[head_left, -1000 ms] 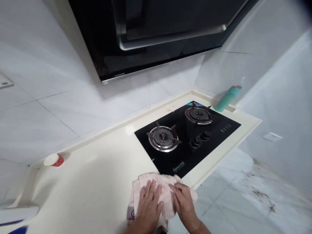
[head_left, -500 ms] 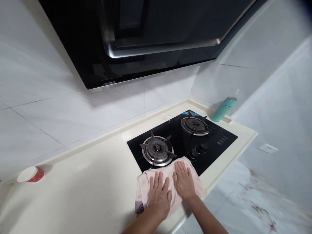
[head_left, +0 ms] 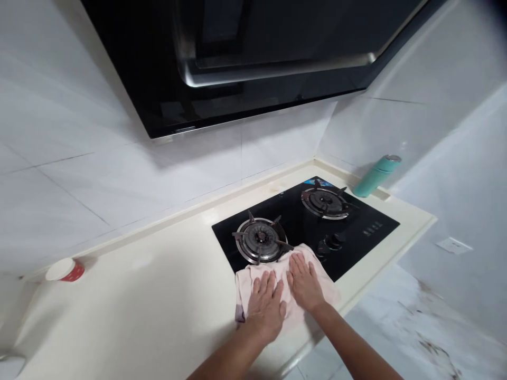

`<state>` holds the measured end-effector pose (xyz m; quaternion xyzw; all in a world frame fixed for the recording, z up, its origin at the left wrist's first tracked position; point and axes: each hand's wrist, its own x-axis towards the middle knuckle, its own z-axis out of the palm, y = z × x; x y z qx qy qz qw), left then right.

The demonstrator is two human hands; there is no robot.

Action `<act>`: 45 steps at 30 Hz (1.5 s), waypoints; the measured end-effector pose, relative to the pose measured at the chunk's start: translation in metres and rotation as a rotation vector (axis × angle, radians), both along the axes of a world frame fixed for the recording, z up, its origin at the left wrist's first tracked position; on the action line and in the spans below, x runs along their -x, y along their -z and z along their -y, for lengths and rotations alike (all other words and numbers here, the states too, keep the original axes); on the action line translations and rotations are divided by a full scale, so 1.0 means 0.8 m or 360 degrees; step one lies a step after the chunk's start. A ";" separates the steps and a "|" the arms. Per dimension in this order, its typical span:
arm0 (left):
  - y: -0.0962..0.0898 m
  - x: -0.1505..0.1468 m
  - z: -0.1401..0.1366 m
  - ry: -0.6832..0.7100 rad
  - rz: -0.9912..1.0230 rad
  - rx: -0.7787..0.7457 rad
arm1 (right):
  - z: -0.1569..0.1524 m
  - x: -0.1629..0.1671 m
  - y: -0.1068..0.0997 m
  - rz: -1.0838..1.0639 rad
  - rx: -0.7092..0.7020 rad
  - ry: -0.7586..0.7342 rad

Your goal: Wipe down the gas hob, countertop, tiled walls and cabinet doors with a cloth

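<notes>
A pale pink cloth (head_left: 285,272) lies folded over the front left corner of a black gas hob (head_left: 293,224) and the counter edge beside it. My left hand (head_left: 265,306) rests flat on the cloth's left part, fingers stretched out. Farther right, my right hand (head_left: 304,282) presses flat on it too, its fingertips near the hob's control knobs (head_left: 331,243). Just beyond the cloth is the left burner (head_left: 261,237), with its pan supports; one prong reaches close to the cloth's edge. The right burner (head_left: 325,202) stands farther back.
A turquoise flask (head_left: 377,177) stands by the right wall behind the hob. At the far left of the cream counter (head_left: 158,295) is a red and white paper cup (head_left: 66,270). A black range hood (head_left: 253,100) overhangs the hob. A socket (head_left: 453,245) is on the right wall.
The camera view has shifted slightly. The cloth, under both hands, has slid a little forward and right along the hob's front, covering part of the knob area.
</notes>
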<state>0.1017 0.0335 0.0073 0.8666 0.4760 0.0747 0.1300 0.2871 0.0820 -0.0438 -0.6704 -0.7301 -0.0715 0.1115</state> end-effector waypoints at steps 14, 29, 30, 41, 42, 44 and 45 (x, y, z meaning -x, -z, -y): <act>0.017 0.216 0.089 -0.0463 -0.0483 -0.0907 | 0.007 0.221 -0.032 -0.0242 0.0077 -0.1000; -0.026 0.234 -0.097 -0.1115 -0.0314 -0.0190 | -0.203 0.334 -0.066 -0.0377 0.0362 -0.0683; -0.024 0.235 -0.095 -0.1115 -0.0317 -0.0172 | -0.204 0.335 -0.066 -0.0375 0.0365 -0.0695; -0.015 0.222 0.052 -0.0932 -0.0436 -0.0362 | -0.031 0.297 -0.053 -0.0351 0.0212 -0.0941; -0.008 0.226 0.078 -0.0828 -0.0507 -0.0481 | 0.000 0.287 -0.046 -0.0360 0.0104 -0.0917; 0.011 0.238 0.130 -0.0624 -0.0639 -0.0709 | 0.059 0.266 -0.031 -0.0341 -0.0120 -0.0875; 0.021 0.245 0.154 -0.0558 -0.0663 -0.0794 | 0.085 0.254 -0.024 -0.0333 -0.0224 -0.0861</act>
